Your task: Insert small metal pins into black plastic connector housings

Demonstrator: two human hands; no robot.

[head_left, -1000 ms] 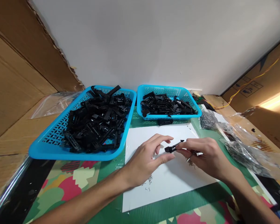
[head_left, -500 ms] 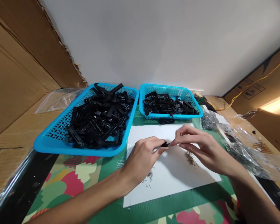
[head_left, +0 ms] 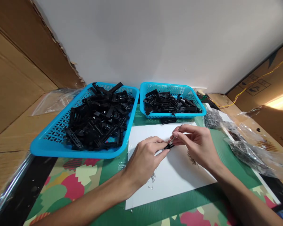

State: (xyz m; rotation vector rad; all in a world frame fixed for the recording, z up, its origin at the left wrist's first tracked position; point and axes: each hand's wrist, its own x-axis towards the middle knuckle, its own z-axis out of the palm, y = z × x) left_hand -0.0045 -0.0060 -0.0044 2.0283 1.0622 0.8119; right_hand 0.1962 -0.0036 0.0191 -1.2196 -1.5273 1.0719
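Observation:
My left hand (head_left: 147,153) is closed, pinching a small black plastic part (head_left: 169,146) between thumb and fingers above a white sheet (head_left: 141,194). Against that part, my right hand (head_left: 195,141) grips a thin pointed metal tool (head_left: 175,135), its sharp end slanting up and to the right. The fingers hide much of the tool and the part. Small bent metal pieces (head_left: 152,178) lie in a loose pile below my left hand. A second pile of tiny metal pieces (head_left: 192,159) sits partly under my right hand.
A large blue basket (head_left: 85,153) at left and a smaller blue basket (head_left: 174,116) behind hold many black plastic parts. One black part (head_left: 168,121) lies before the smaller basket. Plastic bags of small pieces (head_left: 212,118) are at right, near a yellow wire (head_left: 240,92).
My right hand has turned, and the metal tool now stands slanted upward from the black part instead of lying nearly flat. My left hand stays about where it was.

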